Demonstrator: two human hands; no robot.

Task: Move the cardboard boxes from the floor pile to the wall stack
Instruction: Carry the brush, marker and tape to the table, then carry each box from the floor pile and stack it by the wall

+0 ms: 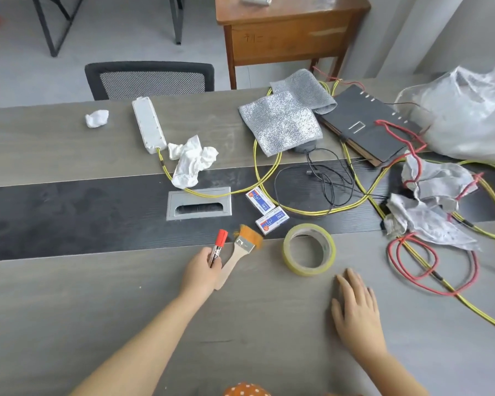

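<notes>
We see no cardboard boxes anywhere, so we judge the task unstarted: beside the tape roll [309, 249], our left hand [202, 270] grips a red marker [217, 247], our right hand [355, 310] rests flat, needing emptied hands first.

No legible text; small boxes' [260, 200] print blurred

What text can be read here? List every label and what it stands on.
Nothing reads clearly.
Marker in the left hand: dark print on the barrel, too blurred.
Two staple boxes: blue and red print, too small.
Wooden desk: faint handwritten marks on the front, not legible.
Tape roll, notebook: no text visible.
</notes>
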